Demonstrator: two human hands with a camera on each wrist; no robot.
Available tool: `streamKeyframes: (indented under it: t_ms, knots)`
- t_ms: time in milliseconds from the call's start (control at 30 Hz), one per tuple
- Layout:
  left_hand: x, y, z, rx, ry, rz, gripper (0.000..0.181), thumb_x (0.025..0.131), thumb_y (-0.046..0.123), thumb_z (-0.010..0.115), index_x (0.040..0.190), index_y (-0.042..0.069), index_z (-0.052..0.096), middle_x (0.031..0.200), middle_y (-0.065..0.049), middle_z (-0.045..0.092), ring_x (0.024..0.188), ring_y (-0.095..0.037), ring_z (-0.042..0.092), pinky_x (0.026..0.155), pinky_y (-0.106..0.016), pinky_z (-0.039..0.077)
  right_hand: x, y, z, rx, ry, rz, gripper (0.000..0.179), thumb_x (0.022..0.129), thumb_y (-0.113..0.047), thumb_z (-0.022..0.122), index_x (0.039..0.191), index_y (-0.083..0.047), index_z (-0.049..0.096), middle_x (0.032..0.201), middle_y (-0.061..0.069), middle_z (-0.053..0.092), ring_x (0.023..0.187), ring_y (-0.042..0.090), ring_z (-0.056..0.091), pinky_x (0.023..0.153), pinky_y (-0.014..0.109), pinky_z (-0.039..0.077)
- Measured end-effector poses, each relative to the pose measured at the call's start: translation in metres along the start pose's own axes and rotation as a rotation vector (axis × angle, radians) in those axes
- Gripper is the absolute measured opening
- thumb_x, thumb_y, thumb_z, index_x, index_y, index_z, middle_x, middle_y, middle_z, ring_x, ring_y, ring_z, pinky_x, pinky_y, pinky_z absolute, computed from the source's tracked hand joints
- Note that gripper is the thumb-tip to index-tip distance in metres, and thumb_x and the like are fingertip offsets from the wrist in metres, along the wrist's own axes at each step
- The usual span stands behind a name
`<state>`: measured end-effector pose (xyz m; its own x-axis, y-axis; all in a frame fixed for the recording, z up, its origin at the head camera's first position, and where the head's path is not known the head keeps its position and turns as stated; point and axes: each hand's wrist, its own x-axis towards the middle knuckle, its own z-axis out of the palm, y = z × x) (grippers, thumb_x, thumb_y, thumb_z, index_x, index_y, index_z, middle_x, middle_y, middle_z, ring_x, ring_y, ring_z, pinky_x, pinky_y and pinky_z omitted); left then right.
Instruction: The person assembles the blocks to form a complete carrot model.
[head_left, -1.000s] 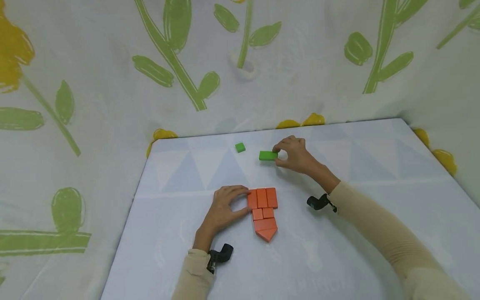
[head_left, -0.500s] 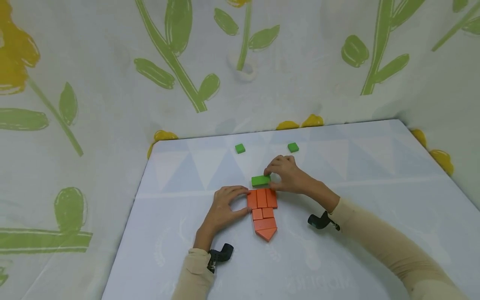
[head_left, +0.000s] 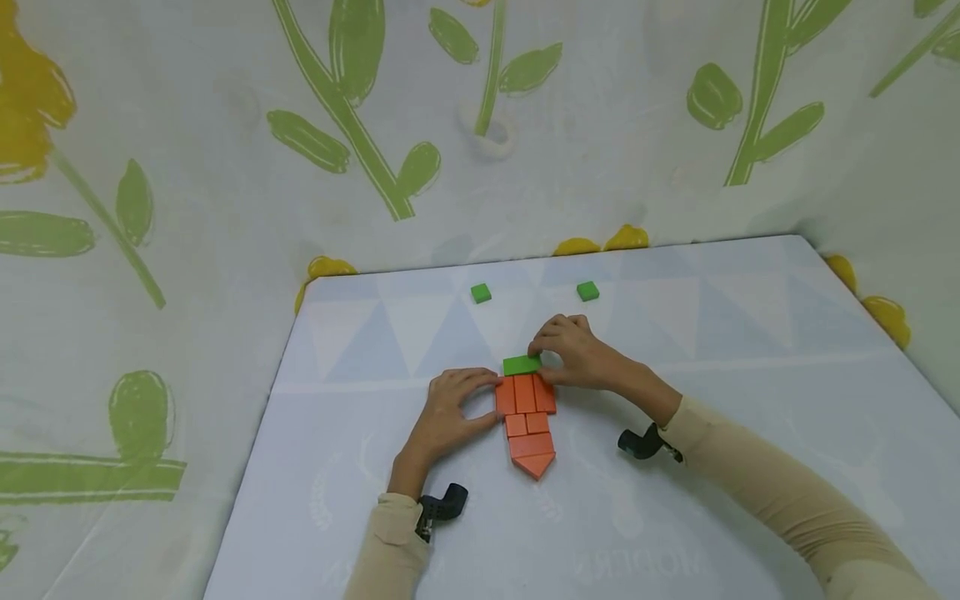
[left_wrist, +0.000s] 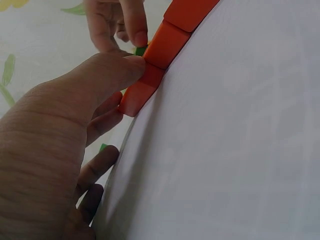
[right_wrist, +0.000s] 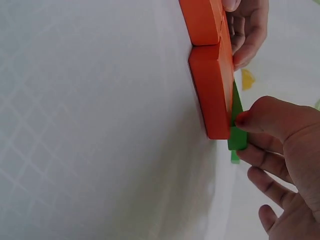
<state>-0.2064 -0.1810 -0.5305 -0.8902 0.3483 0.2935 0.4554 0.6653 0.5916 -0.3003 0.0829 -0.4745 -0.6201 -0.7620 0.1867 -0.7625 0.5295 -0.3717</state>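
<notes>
My right hand pinches one end of a long green block between thumb and fingers. This block lies along the far side of an orange block figure on the table. Several flat orange pieces make up the figure, with a pointed orange block at its near end. My left hand holds the leftmost orange block, thumb at its near corner and fingertips at its far corner. In the right wrist view, the green block sits against the end of an orange block.
Two small green blocks lie farther back on the table, one to the left and one to the right. Behind the table's far edge rises a white cloth printed with green leaves and yellow flowers.
My right hand has brought the green block toward me, from the back of the table to the figure's far side. The small green block behind that hand is uncovered. My left hand stays put.
</notes>
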Motion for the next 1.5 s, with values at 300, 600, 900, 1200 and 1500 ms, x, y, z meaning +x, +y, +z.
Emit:
streamKeyframes:
  t_ms: [300, 600, 900, 1200, 1500]
  knots:
    - [0.003, -0.003, -0.006, 0.006, -0.005, 0.000, 0.047, 0.088, 0.043, 0.075, 0.131, 0.027, 0.065, 0.135, 0.012, 0.058, 0.126, -0.017, 0.046, 0.108, -0.050, 0.027, 0.002, 0.004, 0.001, 0.015, -0.003, -0.025, 0.019, 0.086, -0.015, 0.078, 0.104, -0.016, 0.075, 0.111, 0.000, 0.066, 0.113, 0.023, 0.051, 0.092, 0.051, 0.031]
    - [0.003, -0.006, -0.008, 0.002, 0.017, 0.007, 0.047, 0.087, 0.041, 0.076, 0.130, 0.027, 0.066, 0.135, 0.011, 0.058, 0.125, -0.017, 0.047, 0.108, -0.051, 0.028, 0.012, 0.005, -0.004, 0.037, -0.012, 0.036, 0.017, 0.091, -0.016, 0.072, 0.108, -0.015, 0.075, 0.115, 0.001, 0.067, 0.116, 0.024, 0.051, 0.093, 0.051, 0.032]
    - [0.002, -0.008, -0.006, 0.030, 0.011, 0.003, 0.047, 0.087, 0.044, 0.075, 0.130, 0.028, 0.066, 0.135, 0.012, 0.058, 0.125, -0.016, 0.047, 0.107, -0.051, 0.029, 0.051, 0.007, -0.011, 0.034, 0.056, 0.101, 0.023, 0.093, -0.017, 0.071, 0.114, -0.008, 0.073, 0.119, 0.006, 0.067, 0.120, 0.028, 0.050, 0.095, 0.053, 0.031]
    - [-0.004, -0.006, -0.003, 0.000, 0.012, 0.000, 0.047, 0.086, 0.042, 0.076, 0.129, 0.027, 0.066, 0.134, 0.011, 0.059, 0.124, -0.018, 0.048, 0.106, -0.052, 0.030, 0.109, 0.018, -0.001, -0.024, 0.016, 0.178, 0.033, 0.094, -0.021, 0.069, 0.125, -0.008, 0.068, 0.132, 0.009, 0.060, 0.128, 0.030, 0.045, 0.097, 0.053, 0.032]
    - [0.000, -0.002, 0.000, 0.019, 0.007, 0.014, 0.047, 0.086, 0.043, 0.076, 0.129, 0.027, 0.066, 0.133, 0.009, 0.060, 0.124, -0.018, 0.048, 0.107, -0.051, 0.031, 0.137, 0.035, 0.009, 0.005, -0.049, 0.251, 0.040, 0.094, -0.014, 0.067, 0.133, -0.010, 0.063, 0.141, 0.007, 0.057, 0.137, 0.030, 0.038, 0.100, 0.053, 0.028]
